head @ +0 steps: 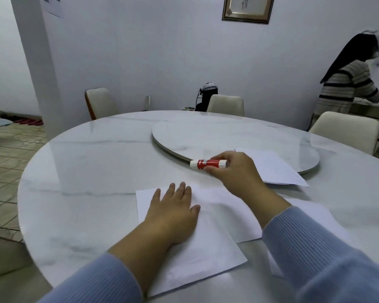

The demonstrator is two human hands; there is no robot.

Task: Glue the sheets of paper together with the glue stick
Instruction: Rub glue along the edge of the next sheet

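While my left hand [173,212] lies flat, the scene reads like this:

Left hand: fingers [182,189] straight and released, palm pressing the near sheet of paper [197,256] down on the bench [85,171]; it grasps nothing.

Right hand: my right hand [234,171] reaches forward past the sheets, its fingers curled round the glue stick [208,164], thumb beneath and the others over the top.

Glue stick: red body with white ends, lying roughly level in my grasp, just in front of the rim of the turntable [228,136] (whether it rests on the bench or is already clear of it I cannot tell). Its cap looks to be on, judging by the closed white end pointing left.

Sheets: the near sheet lies under my left palm and overlaps a second sheet [239,217] that runs beneath my right forearm. A third sheet [276,167] sits apart, partly up on the turntable's edge.

Done so far: by my judgement, little more than getting hold of the glue stick. I see no glue on any sheet, and nothing looks bonded; the overlap seems loose.

Left to do: uncap the stick, spread glue on a sheet, lay another over it and press them together.

Elsewhere: cream chairs [225,104] round the bench; another person [348,84] stands at the far right, busy at a counter.
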